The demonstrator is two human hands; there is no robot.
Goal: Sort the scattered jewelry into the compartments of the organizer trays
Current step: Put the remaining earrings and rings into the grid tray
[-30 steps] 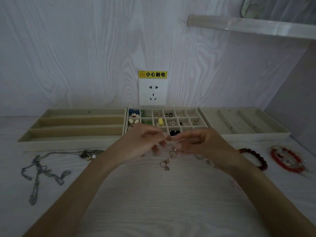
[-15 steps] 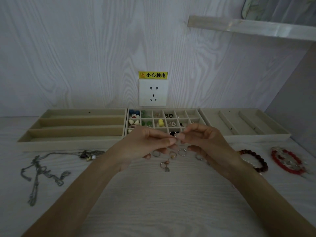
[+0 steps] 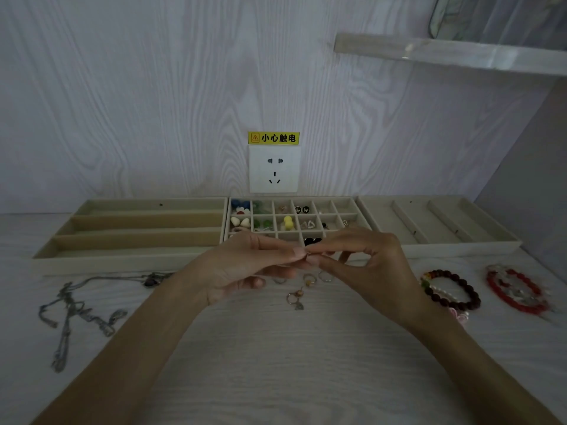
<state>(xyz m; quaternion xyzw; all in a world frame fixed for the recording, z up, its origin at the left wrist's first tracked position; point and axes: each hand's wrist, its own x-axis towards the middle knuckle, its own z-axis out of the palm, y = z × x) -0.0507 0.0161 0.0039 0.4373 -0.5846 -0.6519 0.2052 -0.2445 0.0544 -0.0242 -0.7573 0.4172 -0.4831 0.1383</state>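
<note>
My left hand (image 3: 245, 265) and my right hand (image 3: 365, 265) meet fingertip to fingertip above the table, both pinching a tiny piece of jewelry (image 3: 307, 255) too small to identify. Below them lie several loose rings (image 3: 309, 278) and a charm ring (image 3: 295, 299). Behind stands the middle grid tray (image 3: 348, 207) with small earrings in its cells. A long-slot tray (image 3: 138, 240) sits to the left, and a tray with angled dividers (image 3: 441, 228) to the right.
Silver chain necklaces (image 3: 76, 311) sprawl at the left of the table. A dark bead bracelet (image 3: 454, 289) and a red bracelet (image 3: 515, 292) lie at the right. A wall socket (image 3: 274, 168) is behind the trays, a shelf (image 3: 445, 53) overhead at the right.
Both hands have risen a little off the table and drawn together, still pinching the small piece between their fingertips. The loose rings beneath them are now uncovered.
</note>
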